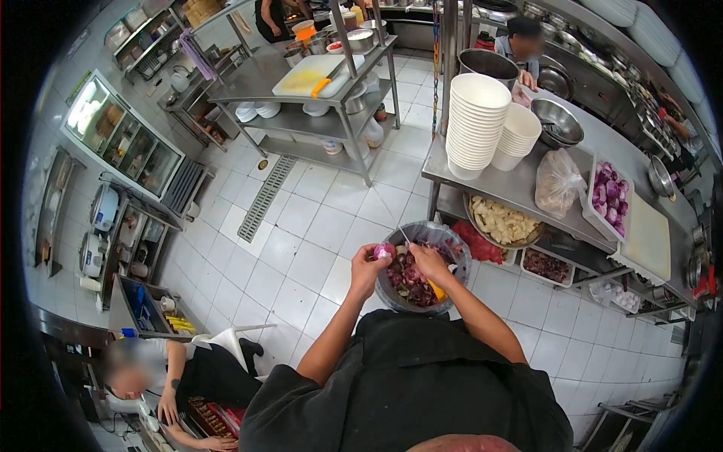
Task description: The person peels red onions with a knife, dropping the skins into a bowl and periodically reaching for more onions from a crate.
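My left hand point(366, 270) is closed around a purple-and-white red onion point(384, 250), held over the left side of a lined bin point(465, 265). In my right hand point(430, 264) is a small knife point(404, 236), its thin blade pointing up and left, a little apart from the onion. Below both hands, the bin holds dark purple onion skins point(410, 280) and a yellow-orange piece point(436, 291), partly covered by my right forearm.
To the right, a steel table point(520, 188) carries stacked white tubs point(476, 124), a metal bowl point(557, 123), a crate of purple onions point(608, 197) and a cutting board point(646, 237). Its lower shelf holds a bowl of pale pieces point(503, 220). A person point(169, 377) sits at lower left.
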Tool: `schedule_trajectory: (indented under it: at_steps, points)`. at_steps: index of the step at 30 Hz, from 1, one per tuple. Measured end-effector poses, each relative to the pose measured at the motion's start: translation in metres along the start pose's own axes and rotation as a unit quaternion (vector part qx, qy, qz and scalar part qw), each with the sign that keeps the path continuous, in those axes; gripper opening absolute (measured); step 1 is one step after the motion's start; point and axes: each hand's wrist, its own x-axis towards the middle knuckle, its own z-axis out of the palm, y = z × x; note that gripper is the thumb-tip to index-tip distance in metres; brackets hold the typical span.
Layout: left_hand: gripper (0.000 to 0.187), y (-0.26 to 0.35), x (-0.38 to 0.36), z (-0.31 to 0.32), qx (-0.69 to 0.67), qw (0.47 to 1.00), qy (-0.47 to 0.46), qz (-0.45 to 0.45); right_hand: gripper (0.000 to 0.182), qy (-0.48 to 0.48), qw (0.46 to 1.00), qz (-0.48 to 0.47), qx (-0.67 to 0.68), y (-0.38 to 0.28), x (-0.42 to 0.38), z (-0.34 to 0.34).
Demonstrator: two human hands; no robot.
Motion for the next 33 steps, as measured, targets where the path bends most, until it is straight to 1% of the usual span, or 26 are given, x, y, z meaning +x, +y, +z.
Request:
schedule_trajectory:
  at_steps: [3, 6, 9, 12, 15, 18, 21, 24, 27, 30, 33]
  points:
    - [0.038, -0.002, 0.002, -0.001, 0.002, 1.000, 0.002, 0.010, 0.054, 0.011, 1.000, -0.026, -0.012, -0.012, -0.011, -0.001]
    - [0.038, 0.000, 0.003, -0.001, 0.000, 1.000, 0.003, 0.013, 0.057, 0.076, 0.990, -0.106, -0.062, 0.006, 0.005, 0.006]
    - [0.038, 0.003, 0.002, 0.000, -0.009, 1.000, 0.001, 0.005, 0.052, 0.070, 0.990, -0.111, -0.054, -0.010, -0.008, 0.007]
    - [0.038, 0.006, 0.004, 0.002, 0.006, 1.000, 0.010, 0.009, 0.061, 0.050, 0.994, -0.079, -0.065, -0.013, -0.007, 0.004]
    - [0.038, 0.002, 0.000, 0.001, 0.008, 1.000, 0.011, 0.011, 0.060, 0.003, 1.000, -0.007, -0.016, -0.025, -0.014, 0.000]
    - [0.039, 0.003, 0.000, 0.000, 0.001, 1.000, 0.010, 0.007, 0.056, 0.085, 0.996, -0.031, -0.010, -0.024, -0.019, 0.007]
    - [0.040, 0.000, 0.001, -0.001, -0.025, 1.000, 0.016, -0.007, 0.055, 0.113, 0.986, -0.096, -0.079, -0.011, -0.011, 0.009]
    - [0.042, 0.002, -0.002, 0.002, -0.034, 0.999, 0.028, -0.015, 0.057, 0.062, 0.989, -0.110, -0.082, 0.000, -0.001, 0.003]
    - [0.042, -0.001, 0.001, 0.001, -0.028, 0.999, 0.027, -0.007, 0.058, 0.003, 0.999, 0.005, -0.042, -0.009, -0.004, -0.002]
    - [0.040, -0.005, 0.001, 0.000, -0.013, 1.000, 0.021, 0.004, 0.062, 0.023, 0.999, -0.018, -0.038, -0.016, -0.012, -0.002]
    - [0.037, -0.003, 0.002, 0.001, 0.007, 1.000, 0.012, 0.010, 0.067, 0.085, 0.992, -0.051, -0.082, -0.027, -0.025, 0.003]
